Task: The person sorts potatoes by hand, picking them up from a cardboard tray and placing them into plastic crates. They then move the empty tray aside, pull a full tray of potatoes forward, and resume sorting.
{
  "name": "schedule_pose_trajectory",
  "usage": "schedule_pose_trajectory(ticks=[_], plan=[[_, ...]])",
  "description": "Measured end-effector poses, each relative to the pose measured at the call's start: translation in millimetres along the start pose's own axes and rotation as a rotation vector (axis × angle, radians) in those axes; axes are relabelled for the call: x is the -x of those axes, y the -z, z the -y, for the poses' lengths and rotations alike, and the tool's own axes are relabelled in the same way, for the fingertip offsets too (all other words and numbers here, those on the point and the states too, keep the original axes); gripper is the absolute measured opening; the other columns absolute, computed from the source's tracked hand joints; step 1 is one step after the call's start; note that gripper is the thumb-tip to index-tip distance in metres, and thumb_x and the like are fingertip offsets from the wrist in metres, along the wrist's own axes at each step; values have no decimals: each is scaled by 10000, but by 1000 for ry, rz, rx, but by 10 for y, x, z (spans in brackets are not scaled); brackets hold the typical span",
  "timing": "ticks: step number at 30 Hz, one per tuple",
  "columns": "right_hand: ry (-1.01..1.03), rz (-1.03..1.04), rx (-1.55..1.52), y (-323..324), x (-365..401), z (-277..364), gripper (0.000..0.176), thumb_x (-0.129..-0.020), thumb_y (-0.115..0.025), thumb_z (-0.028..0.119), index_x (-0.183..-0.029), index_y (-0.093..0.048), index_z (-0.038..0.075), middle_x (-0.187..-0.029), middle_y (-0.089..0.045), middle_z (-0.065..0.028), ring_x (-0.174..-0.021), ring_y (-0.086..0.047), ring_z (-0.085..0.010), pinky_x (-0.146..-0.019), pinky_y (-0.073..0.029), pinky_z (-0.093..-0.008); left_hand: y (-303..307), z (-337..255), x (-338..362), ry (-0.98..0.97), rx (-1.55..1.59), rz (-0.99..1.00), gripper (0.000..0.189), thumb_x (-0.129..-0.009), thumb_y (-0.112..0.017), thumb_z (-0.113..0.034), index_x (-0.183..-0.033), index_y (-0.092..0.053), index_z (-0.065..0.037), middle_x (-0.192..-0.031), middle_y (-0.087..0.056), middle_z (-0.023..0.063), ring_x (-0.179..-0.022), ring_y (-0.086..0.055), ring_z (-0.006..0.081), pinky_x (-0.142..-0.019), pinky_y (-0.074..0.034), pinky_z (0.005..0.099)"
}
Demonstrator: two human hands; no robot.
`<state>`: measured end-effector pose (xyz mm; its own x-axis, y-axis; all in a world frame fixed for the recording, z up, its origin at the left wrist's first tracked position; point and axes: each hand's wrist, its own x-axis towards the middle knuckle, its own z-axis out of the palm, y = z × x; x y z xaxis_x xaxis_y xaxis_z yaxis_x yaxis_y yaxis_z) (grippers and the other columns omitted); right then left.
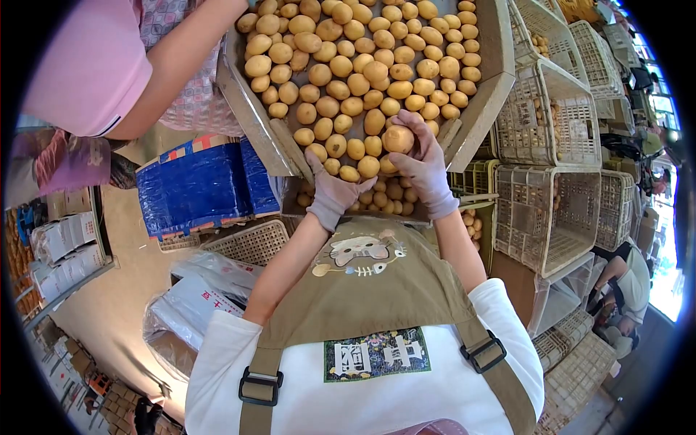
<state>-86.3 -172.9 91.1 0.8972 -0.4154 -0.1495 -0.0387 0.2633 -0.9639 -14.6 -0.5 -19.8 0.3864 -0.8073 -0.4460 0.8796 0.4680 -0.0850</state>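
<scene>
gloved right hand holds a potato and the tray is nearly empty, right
No: the head view shows the tray covered with potatoes, not nearly empty. The gloved right hand does hold a potato.

Carrier: large tray with a raised rim on each visible side.
Load: yellow potatoes, loose, touching one another.
Coverage: nearly the whole bed, thinner toward the near-left corner.

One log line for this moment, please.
right hand: grip shut on potato | left hand: at tray lip, grip unclear | co-worker's arm beside tray
</scene>
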Motion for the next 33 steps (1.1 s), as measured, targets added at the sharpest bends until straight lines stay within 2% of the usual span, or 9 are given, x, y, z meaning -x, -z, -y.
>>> schedule_pose_trajectory(ticks=[12, 14, 16, 19, 24, 27, 28, 30, 33], plan=[[-447, 59, 362, 1147, 1029, 461, 391, -935, -649, 138, -1292, -619, -17, -1112, -704, -48, -998, -633, -115, -906, -505, -266, 11, -3, 24, 6, 9, -17, 1044, -809, -364, -906, -1589, -258, -220, -1664, -229, 44, -1523, -207, 355, -1146, -227, 697], [-593, -36, 732, 1621, 1447, 120, 356, -955, -631, 174, -1279, -644, 29, -974, -711, -33, -871, -654, -129, -796, -517, -278, -4, -2, 9, 7, 31, -38, 1041, -814, -368, -900, -1591, -254, -216, -1667, -224, 38, -1524, -198, 357, -1154, -210, 694], [-387, 153, 1882, 1502, 1482, 241, 354, -921, -662, 166, -1263, -670, 75, -1017, -727, -104, -905, -698, -223, -827, -534, -313, -3, 6, 1, 16, 37, -30, 1040, -818, -370, -896, -1593, -250, -213, -1667, -222, 35, -1526, -191, 357, -1163, -192, 690], [-93, -190, 948, 721, 1004, 362, 323, -903, -673, 142, -1216, -684, 64, -1030, -709, -149, -916, -702, -262, -800, -546, -333, -9, 4, 48, -5, -17, -60, 1039, -824, -372, -891, -1594, -244, -207, -1666, -222, 36, -1526, -192, 352, -1174, -163, 684], [422, 72, 1342, 75, 181, 30, 418, -860, -693, 257, -1253, -657, 117, -1346, -599, -163, -1222, -573, -370, -1037, -436, -475, 119, 9, 109, -2, -150, -293, 906, -893, -394, -805, -1573, -313, -211, -1636, -308, 8, -1501, -261, 290, -1205, -117, 629], [177, 287, 1542, 221, -66, -211, 408, -849, -674, 336, -1216, -679, 157, -1301, -617, -139, -1235, -560, -349, -1043, -410, -482, 443, 30, 169, -125, -541, -308, 678, -934, -486, -673, -1462, -463, -248, -1529, -444, -25, -1446, -335, 232, -1209, -90, 568], [145, 88, 1319, 125, -107, -164, 401, -849, -669, 348, -1205, -692, 164, -1309, -609, -134, -1249, -545, -332, -1061, -381, -503, 567, 15, 163, -128, -568, -308, 656, -935, -498, -665, -1449, -471, -259, -1508, -460, -25, -1438, -341, 228, -1201, -109, 573], [423, 86, 1554, 217, -249, -264, 388, -847, -673, 356, -1183, -704, 165, -1335, -595, -141, -1257, -531, -332, -1067, -364, -517, 816, -14, 148, -134, -623, -308, 611, -936, -522, -649, -1423, -486, -281, -1465, -492, -25, -1421, -353, 220, -1187, -148, 583], [273, 98, 1528, 160, -366, -257, 391, -844, -678, 365, -1193, -709, 192, -1421, -535, -154, -1316, -467, -336, -1080, -337, -533, 2, 53, 205, -33, -117, -435, 748, -916, -425, -758, -1483, -402, -271, -1502, -439, 43, -1431, -334, 277, -1169, -215, 633]])
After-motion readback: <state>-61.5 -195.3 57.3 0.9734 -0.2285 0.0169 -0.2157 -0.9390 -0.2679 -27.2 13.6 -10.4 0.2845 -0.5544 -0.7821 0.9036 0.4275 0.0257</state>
